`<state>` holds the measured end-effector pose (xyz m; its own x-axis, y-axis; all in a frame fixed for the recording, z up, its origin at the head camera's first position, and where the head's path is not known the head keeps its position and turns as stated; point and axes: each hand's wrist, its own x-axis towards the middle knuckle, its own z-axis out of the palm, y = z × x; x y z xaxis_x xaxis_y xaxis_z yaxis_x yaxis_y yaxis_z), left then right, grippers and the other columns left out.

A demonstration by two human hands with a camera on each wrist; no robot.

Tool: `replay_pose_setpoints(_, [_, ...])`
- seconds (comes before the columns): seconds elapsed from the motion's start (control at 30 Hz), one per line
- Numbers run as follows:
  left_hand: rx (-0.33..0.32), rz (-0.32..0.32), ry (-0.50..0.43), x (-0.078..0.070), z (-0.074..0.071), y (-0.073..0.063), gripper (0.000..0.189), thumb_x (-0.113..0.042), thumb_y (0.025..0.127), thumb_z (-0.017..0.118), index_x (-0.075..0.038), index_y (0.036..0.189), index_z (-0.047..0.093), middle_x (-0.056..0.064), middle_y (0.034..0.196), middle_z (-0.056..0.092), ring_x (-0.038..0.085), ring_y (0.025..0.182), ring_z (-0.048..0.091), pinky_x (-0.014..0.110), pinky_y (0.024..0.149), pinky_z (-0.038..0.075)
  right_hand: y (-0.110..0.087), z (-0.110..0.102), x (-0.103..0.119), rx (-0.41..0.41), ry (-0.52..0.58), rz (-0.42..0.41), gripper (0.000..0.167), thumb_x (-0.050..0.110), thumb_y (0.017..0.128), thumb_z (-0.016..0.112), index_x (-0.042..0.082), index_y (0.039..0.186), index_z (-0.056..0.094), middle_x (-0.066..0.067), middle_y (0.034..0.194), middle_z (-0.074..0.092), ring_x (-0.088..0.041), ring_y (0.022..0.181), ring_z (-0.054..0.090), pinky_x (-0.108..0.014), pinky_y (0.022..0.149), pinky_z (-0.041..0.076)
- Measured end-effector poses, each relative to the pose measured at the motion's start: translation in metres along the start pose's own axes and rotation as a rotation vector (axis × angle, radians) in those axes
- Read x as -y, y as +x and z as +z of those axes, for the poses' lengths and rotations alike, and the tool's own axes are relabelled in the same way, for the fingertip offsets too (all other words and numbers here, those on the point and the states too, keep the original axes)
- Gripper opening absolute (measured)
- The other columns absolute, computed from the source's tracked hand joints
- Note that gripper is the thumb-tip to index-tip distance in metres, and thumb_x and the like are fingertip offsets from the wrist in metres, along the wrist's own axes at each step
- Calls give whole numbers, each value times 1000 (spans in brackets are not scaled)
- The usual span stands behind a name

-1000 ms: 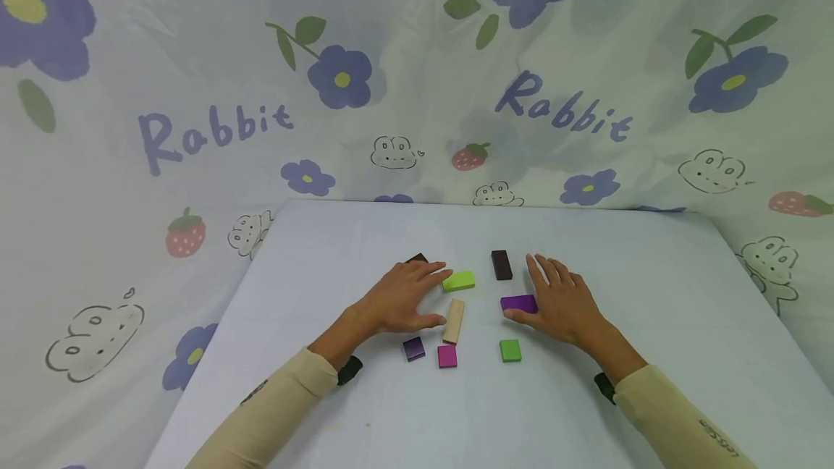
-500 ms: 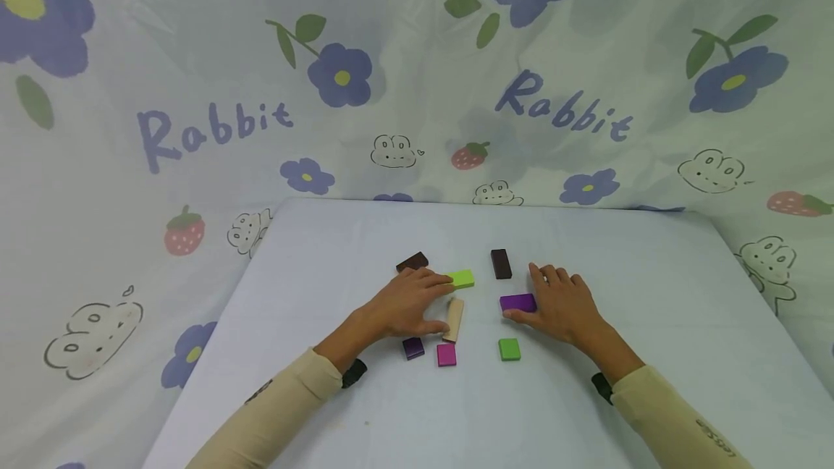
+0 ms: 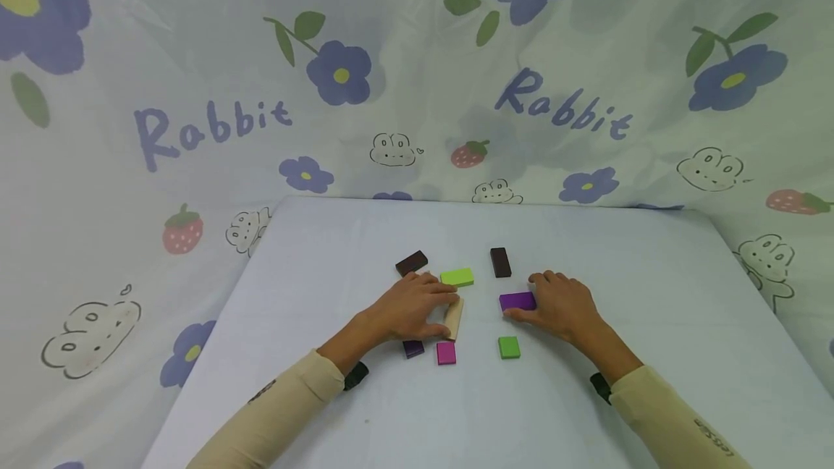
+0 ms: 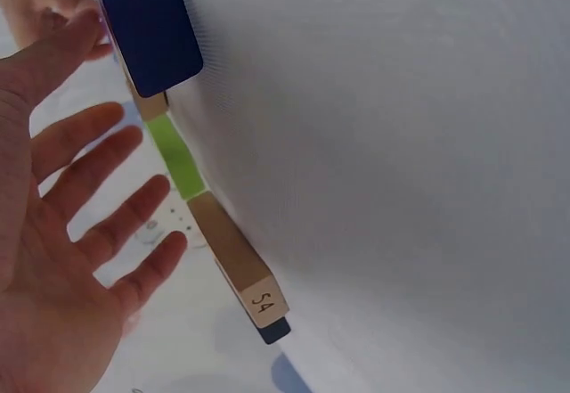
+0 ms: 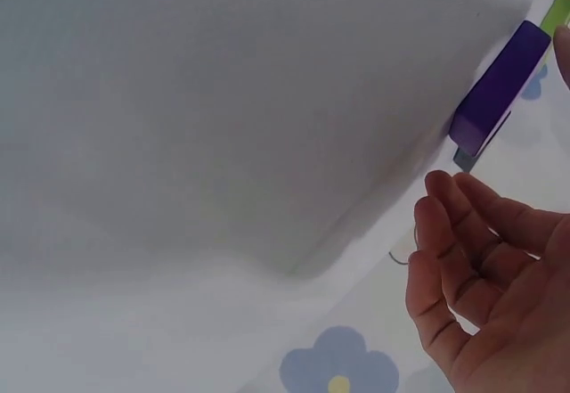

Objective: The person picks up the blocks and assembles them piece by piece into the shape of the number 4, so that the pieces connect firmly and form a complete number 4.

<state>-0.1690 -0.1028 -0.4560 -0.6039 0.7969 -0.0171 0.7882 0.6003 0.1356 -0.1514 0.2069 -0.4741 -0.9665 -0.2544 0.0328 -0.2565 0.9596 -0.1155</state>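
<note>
My left hand [image 3: 410,310] hovers low over the table's middle, thumb and index finger spread around a pale wooden block [image 3: 455,320]. In the left wrist view its fingers are extended and apart, with no block between them. Past them lie a lime block [image 4: 176,157] and a wooden block with digits on its end [image 4: 240,255]. My right hand [image 3: 563,306] is beside a purple block [image 3: 517,301], its thumb overlapping the block's near edge. In the right wrist view the fingers bend loosely and stand apart from the purple block.
Dark brown blocks [image 3: 500,262] lie toward the back. Nearer the front are a magenta block [image 3: 446,353], a green block [image 3: 509,347] and a dark purple block [image 3: 413,349], partly under the left hand. A printed curtain [image 3: 417,78] rises behind the white table [image 3: 586,411].
My left hand has shifted slightly right and nearer, toward the pale wooden block, uncovering the dark brown block behind it. My right hand's fingers have drawn in a little beside the purple block.
</note>
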Motion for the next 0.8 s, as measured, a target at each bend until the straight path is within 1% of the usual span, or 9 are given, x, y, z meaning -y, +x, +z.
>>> replay_pose_setpoints(0.2, [7, -7, 10, -1, 2, -1, 61, -55, 91, 69, -18, 140, 62, -1, 143, 59, 22, 130, 50, 44, 106, 41, 1, -1, -1, 2, 3, -3, 83, 74, 77, 71, -1, 115, 70, -14, 99, 70, -30, 87, 65, -47, 73, 56])
replay_pose_setpoints(0.4, [1, -9, 7, 0, 5, -1, 60, -54, 92, 68, -18, 140, 63, -1, 141, 60, 21, 129, 50, 43, 106, 40, 2, -1, -1, 14, 30, -6, 76, 70, 77, 74, 0, 109, 71, -7, 86, 66, -22, 75, 60, -40, 63, 53])
replay_pose_setpoints(0.5, [-3, -7, 19, 0, 6, -1, 60, -54, 92, 68, -18, 139, 63, -2, 140, 61, 20, 126, 51, 42, 104, 41, 2, -1, 0, 12, 47, -4, 73, 68, 77, 75, 1, 108, 71, -6, 85, 65, -20, 73, 58, -38, 62, 52])
replay_pose_setpoints(0.63, [5, -8, 27, 0, 6, -2, 59, -54, 93, 67, -18, 139, 63, -3, 140, 61, 19, 125, 52, 41, 103, 42, 2, 0, 1, 11, 58, 3, 71, 65, 77, 77, 2, 109, 72, -7, 88, 67, -21, 74, 58, -38, 63, 52])
replay_pose_setpoints(0.8, [8, -11, 26, 0, 5, -1, 59, -54, 93, 67, -18, 140, 63, -3, 140, 61, 19, 126, 51, 42, 104, 42, 2, 0, 4, 39, 61, 26, 72, 66, 78, 76, 3, 112, 71, -10, 94, 69, -23, 79, 60, -38, 66, 54])
